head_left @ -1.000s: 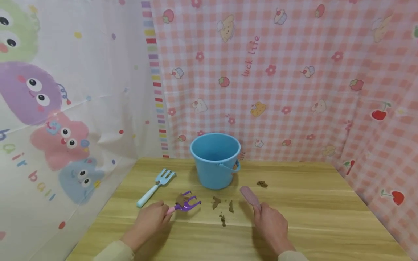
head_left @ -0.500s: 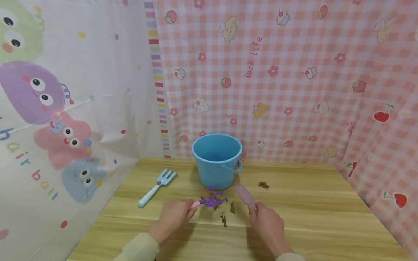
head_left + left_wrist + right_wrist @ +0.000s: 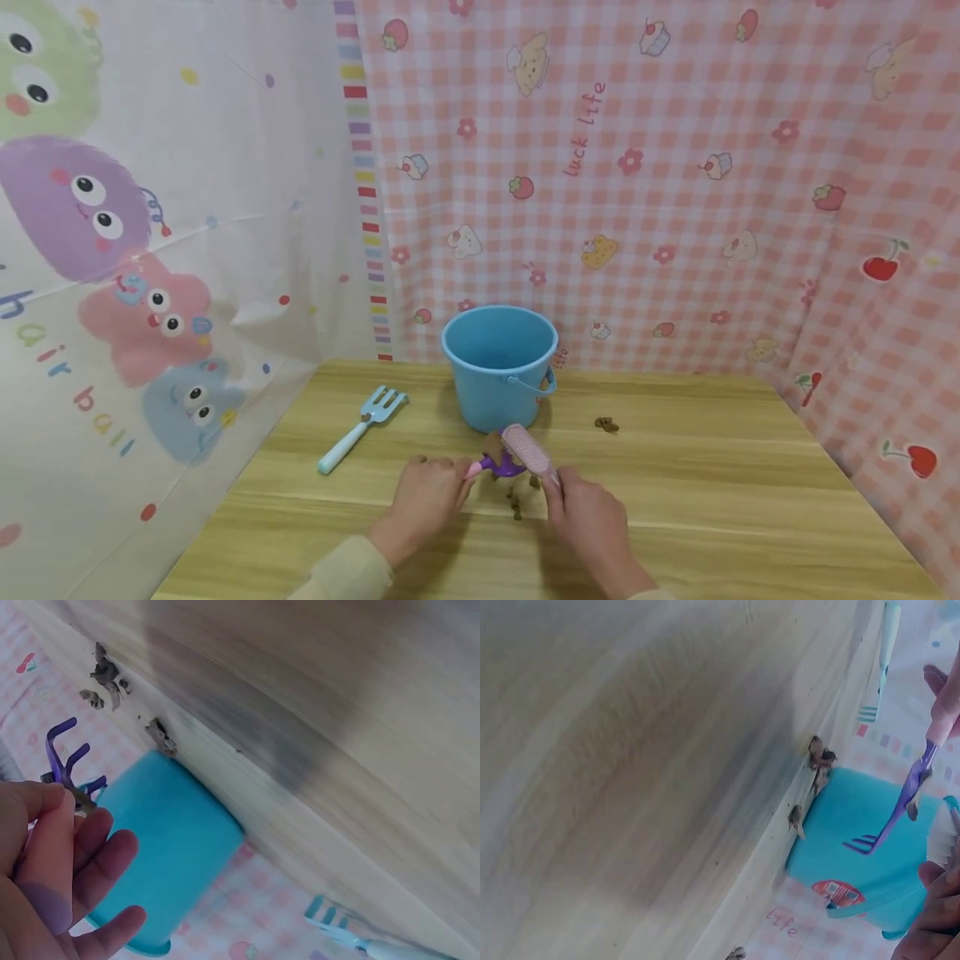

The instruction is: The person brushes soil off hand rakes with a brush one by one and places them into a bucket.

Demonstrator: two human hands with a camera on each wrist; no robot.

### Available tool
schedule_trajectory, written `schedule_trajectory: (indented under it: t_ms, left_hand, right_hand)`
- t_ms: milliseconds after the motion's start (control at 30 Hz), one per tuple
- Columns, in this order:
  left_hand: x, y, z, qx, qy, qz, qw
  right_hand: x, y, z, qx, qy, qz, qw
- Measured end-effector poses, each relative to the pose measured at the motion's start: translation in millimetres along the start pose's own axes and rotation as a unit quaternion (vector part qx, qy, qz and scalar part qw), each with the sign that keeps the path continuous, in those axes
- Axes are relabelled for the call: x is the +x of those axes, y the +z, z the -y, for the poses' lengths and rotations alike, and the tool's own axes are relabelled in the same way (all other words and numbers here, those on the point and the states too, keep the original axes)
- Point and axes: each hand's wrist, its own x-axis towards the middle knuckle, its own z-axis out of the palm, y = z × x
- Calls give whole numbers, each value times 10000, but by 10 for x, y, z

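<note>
My left hand grips the pink handle of a small purple hand rake, held low over the table. A brown clump clings to the rake, plain in the right wrist view. In my right hand is a pink brush, its head right at the rake's tines; the head view does not show for sure whether they touch. White bristles show at the edge of the right wrist view. Brown crumbly clumps lie on the table just below the tools.
A blue bucket with a handle stands upright behind the tools. To the left lies a light-blue garden fork with brown residue. Another brown clump sits right of the bucket. Patterned cloths hang behind the wooden table.
My left hand has carried the rake to the right, in front of the bucket. My right hand has moved the brush left to the rake, turning its bristled face into view.
</note>
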Motion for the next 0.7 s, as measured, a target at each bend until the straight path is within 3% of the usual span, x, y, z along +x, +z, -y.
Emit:
schedule_trajectory:
  t_ms: [333, 533, 700]
  left_hand:
    - [43, -14, -59, -484, -322, 316, 9978]
    - [69, -82, -61, -843, -620, 534, 9931]
    - [67, -102, -70, -805, -581, 459, 9940]
  right_hand:
    - [-103, 157, 55, 90, -969, -470, 9941]
    - [-127, 201, 30, -98, -907, -648, 9937]
    - [-151, 217, -6, -175, -709, -586, 9956]
